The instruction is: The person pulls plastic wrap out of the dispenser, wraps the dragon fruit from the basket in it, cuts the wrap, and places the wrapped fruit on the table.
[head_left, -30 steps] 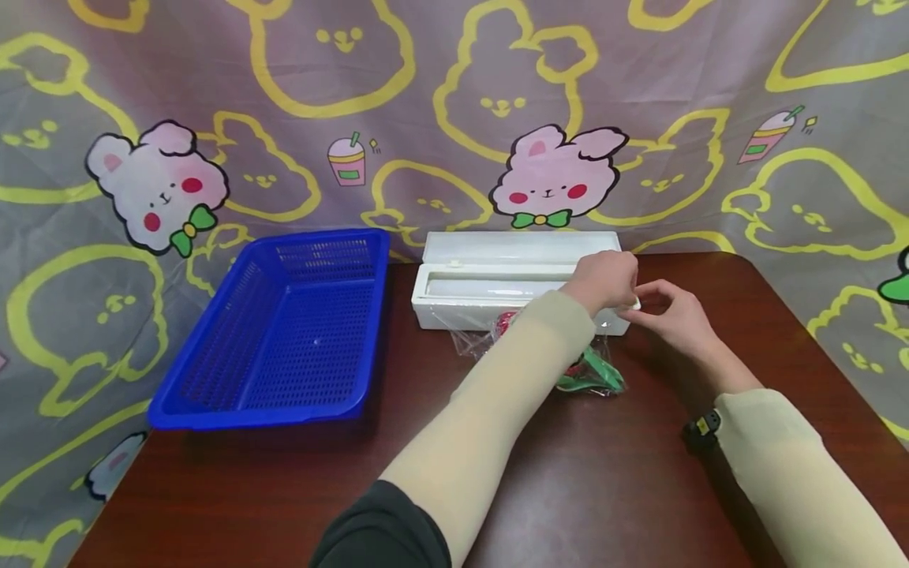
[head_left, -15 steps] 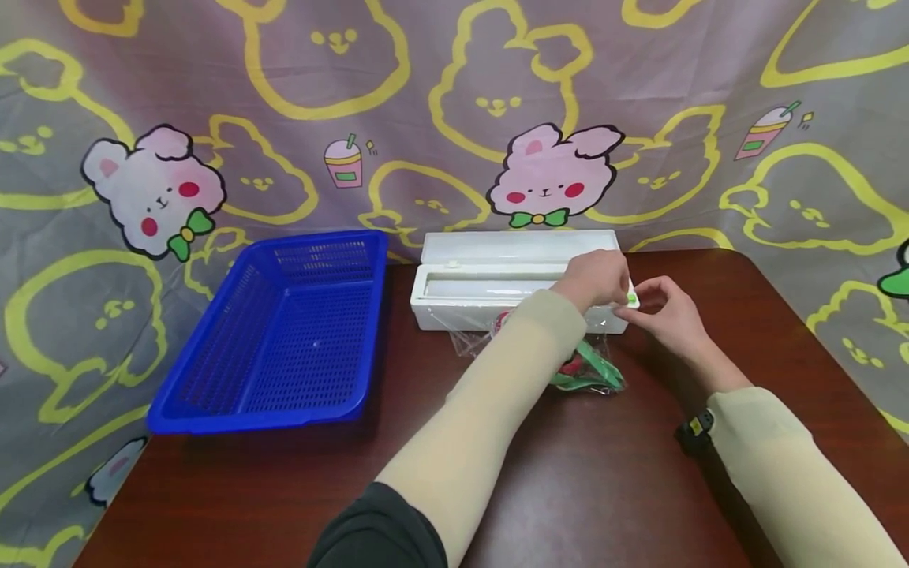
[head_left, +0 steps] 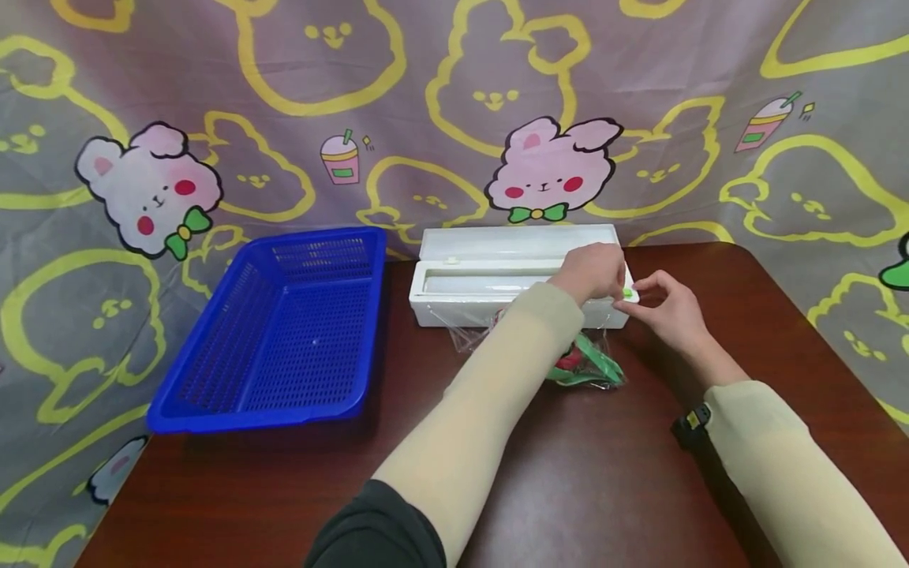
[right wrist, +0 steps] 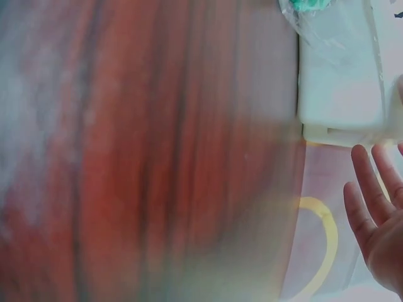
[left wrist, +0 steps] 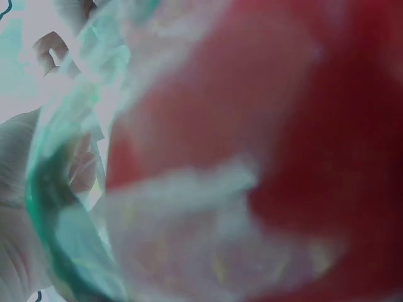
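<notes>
A white cling film box (head_left: 447,313) stands at the table's back with its lid (head_left: 518,243) raised and the film roll (head_left: 483,282) showing inside. Clear film (head_left: 465,338) hangs over its front, around a red and green item (head_left: 600,363) partly hidden under my left forearm. My left hand (head_left: 589,272) reaches across to the box's right end, fingers bent down beside a small green piece (head_left: 627,293); its fingertips' hold is hidden. Thumb and index finger of my right hand (head_left: 671,312) pinch the box's right front corner. The right wrist view has that hand's other fingers (right wrist: 371,192) spread.
Left of the box sits a blue perforated plastic basket (head_left: 266,422), with nothing in it. The brown wooden table (head_left: 568,489) runs up to a cartoon-printed cloth (head_left: 426,118) behind. Blurred red and green fill most of the left wrist view.
My left hand has shifted slightly left along the box, uncovering the green piece at its right end. The right hand stays at the corner. The head view has drifted a little.
</notes>
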The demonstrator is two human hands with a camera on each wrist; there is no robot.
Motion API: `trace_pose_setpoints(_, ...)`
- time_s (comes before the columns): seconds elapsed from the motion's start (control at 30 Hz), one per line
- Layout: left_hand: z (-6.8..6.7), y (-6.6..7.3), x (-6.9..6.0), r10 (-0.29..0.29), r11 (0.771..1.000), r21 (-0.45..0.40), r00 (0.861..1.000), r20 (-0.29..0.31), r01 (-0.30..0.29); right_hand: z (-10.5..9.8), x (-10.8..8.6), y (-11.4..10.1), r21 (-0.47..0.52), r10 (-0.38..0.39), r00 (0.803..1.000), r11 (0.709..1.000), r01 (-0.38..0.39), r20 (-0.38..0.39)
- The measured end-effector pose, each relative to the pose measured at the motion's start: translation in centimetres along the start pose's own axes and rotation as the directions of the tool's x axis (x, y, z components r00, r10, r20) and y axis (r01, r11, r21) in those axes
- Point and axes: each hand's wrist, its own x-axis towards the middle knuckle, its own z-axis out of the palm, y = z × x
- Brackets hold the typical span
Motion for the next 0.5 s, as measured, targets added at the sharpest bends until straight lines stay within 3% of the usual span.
trace_pose_setpoints(0.5,0.11,-0.22,-0.35,0.027,0.998,0.051,0.999,-0.017,-0.026,-0.41,-0.08,-0.26,-0.080,0.008,1.000,0.997,-0.008,-0.008)
